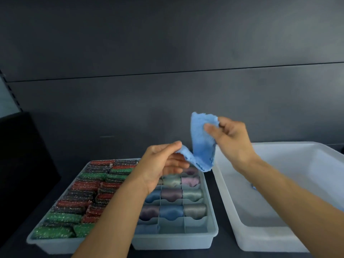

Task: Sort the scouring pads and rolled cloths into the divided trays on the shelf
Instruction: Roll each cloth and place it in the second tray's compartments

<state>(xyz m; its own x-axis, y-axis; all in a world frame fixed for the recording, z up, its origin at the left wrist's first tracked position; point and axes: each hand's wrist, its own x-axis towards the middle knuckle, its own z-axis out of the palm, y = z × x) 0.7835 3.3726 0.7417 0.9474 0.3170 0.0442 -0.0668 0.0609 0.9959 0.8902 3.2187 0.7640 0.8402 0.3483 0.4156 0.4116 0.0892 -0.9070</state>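
Dark grey panels (167, 43) back the shelf (220, 211); mid-frame, a limp, ribbed blue cloth (202, 146) hangs above the divided tray (212, 216), left hand (162, 164) pinching its low corner, right hand (232, 138) pinching its top edge. Front cells (193, 227) at lower centre stand open; white tub (279, 237) sits right, apart

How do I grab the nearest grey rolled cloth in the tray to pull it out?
Likely from straight above, pinching the grey rolled cloth across its middle. It lies on its side in a walled compartment of the tray, so only its rounded top is open; dips in the dividers front and back leave room for fingers.
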